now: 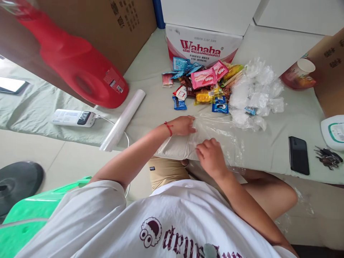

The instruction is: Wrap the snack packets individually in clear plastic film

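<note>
My left hand (184, 125), with a red string at the wrist, is closed in a pinch on the edge of a clear plastic bag (223, 134) that lies flat at the near edge of the pale green surface. My right hand (211, 156) grips the same bag a little nearer to me, fingers curled. Just beyond the bag lies a heap of wrapped snacks (202, 84), among them pink, blue and yellow packets. Beside it to the right is a pile of crumpled clear bags (255, 93).
A roll of clear film (123, 120) lies to the left, with a white power bank (73, 118) and cable beyond it. A red bottle (77, 64) leans against a cardboard box. A Wahaha box (201, 44) stands behind. A black phone (299, 155), keys (328, 157) and a paper cup (302, 73) are at right.
</note>
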`<move>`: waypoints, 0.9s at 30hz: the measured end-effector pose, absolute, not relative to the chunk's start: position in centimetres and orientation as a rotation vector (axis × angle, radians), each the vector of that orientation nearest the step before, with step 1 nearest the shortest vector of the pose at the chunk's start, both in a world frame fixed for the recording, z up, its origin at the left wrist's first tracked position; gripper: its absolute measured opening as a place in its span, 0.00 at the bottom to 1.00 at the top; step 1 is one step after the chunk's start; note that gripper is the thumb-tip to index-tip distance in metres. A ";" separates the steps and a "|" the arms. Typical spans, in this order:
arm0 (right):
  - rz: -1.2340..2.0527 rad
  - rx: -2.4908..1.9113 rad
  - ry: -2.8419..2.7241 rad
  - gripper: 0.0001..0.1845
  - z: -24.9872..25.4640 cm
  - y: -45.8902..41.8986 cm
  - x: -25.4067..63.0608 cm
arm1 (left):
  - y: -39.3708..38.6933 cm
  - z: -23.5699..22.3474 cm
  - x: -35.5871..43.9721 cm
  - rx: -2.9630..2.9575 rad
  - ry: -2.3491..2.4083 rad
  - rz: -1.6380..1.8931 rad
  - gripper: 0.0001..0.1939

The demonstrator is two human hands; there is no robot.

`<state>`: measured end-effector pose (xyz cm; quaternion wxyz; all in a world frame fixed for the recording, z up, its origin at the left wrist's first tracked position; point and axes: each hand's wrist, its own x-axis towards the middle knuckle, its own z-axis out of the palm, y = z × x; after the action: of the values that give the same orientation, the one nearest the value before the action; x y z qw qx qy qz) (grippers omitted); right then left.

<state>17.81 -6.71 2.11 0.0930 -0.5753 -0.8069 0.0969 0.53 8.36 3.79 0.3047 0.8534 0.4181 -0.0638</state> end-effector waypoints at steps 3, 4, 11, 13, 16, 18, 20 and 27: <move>0.216 -1.439 -2.498 0.10 0.7 -7.7 14.9 | 9.7 4.1 -1.2 2.210 1.236 -0.167 0.23; 0.212 -1.358 -2.523 0.10 0.1 -7.7 14.0 | 10.0 4.1 -1.7 2.212 1.272 -0.178 0.23; 0.354 -1.132 -2.543 0.13 -2.5 -6.7 10.5 | 9.5 3.6 -4.8 2.276 1.441 -0.114 0.13; 0.421 -1.139 -2.513 0.14 -2.5 -6.6 10.2 | 9.1 3.6 -5.6 2.266 1.489 -0.036 0.14; 0.477 -1.149 -2.488 0.16 -2.3 -7.0 10.0 | 9.1 3.5 -6.4 2.209 1.526 0.047 0.14; 0.485 -1.139 -2.492 0.17 -2.0 -7.6 10.0 | 9.4 3.5 -6.5 2.159 1.507 0.069 0.11; 0.480 -1.116 -2.511 0.16 -1.6 -8.3 10.0 | 9.7 3.5 -6.3 2.098 1.473 0.099 0.11; 0.484 -1.240 -2.606 0.16 -0.4 -9.4 9.6 | 9.6 4.6 -4.9 2.191 1.640 0.080 0.10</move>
<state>9.62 -9.45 -0.43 0.1076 -0.4214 -0.8853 0.1645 -4.95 9.65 4.62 0.2005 0.7839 0.5869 0.0285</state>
